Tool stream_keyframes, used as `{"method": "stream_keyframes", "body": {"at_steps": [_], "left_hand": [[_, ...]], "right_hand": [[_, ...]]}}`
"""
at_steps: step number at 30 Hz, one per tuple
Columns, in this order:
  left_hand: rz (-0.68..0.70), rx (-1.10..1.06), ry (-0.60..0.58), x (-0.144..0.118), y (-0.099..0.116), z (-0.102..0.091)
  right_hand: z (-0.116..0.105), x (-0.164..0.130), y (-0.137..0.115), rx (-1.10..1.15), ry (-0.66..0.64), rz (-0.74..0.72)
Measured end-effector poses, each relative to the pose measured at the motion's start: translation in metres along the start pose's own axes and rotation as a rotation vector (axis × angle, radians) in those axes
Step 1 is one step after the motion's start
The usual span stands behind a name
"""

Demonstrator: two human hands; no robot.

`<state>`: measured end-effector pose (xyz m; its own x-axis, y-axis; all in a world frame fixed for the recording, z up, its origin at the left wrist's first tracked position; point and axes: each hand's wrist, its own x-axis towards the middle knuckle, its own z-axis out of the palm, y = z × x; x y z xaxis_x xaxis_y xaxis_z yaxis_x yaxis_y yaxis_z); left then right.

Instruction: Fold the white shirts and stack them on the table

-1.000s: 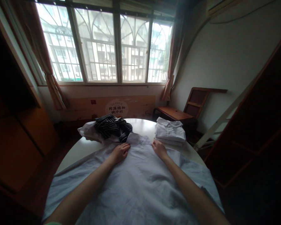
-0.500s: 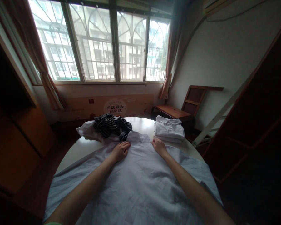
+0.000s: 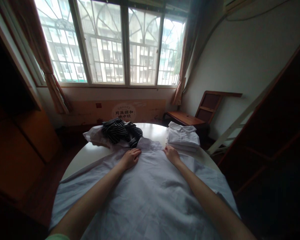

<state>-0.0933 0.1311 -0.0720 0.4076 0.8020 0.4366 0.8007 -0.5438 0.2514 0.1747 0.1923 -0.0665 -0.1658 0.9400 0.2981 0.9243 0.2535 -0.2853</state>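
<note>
A white shirt [image 3: 150,186] lies spread over the table, its collar [image 3: 150,144] at the far end and its body reaching down toward me. Left of the collar, my left hand [image 3: 130,158] rests flat on the cloth, fingers stretched out and close together. On the other side, my right hand [image 3: 171,154] has its fingers curled in a pinch on the shirt by the collar's right end. Past my right fingers sits a stack of folded white shirts [image 3: 182,136]. A dark striped garment [image 3: 118,130] is heaped beyond my left hand.
The round white table [image 3: 77,160] shows at its left and far edges. A white cloth [image 3: 92,134] lies beneath the striped heap. Behind stand a low wooden chair [image 3: 183,117] and a printed cardboard panel [image 3: 145,108] below the window. A pale ladder [image 3: 227,133] leans at right.
The view has shifted slightly, so everything sits a little farther right and higher. Both hands stay at the same places on the shirt.
</note>
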Motion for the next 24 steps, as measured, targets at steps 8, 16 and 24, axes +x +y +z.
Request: {"method": "stream_keyframes", "body": {"at_steps": [8, 16, 24], "left_hand": [[0.009, -0.011, 0.010, -0.0005, -0.0040, 0.0036], [0.015, -0.003, 0.013, 0.0006, -0.0047, 0.0054], [0.020, -0.011, 0.018, 0.0001, -0.0028, 0.0034]], "right_hand": [[0.0013, 0.0008, 0.0018, 0.005, -0.003, 0.002], [0.0009, 0.0007, 0.0023, 0.001, -0.005, -0.018], [0.0004, -0.0027, -0.0028, -0.056, 0.010, -0.040]]}}
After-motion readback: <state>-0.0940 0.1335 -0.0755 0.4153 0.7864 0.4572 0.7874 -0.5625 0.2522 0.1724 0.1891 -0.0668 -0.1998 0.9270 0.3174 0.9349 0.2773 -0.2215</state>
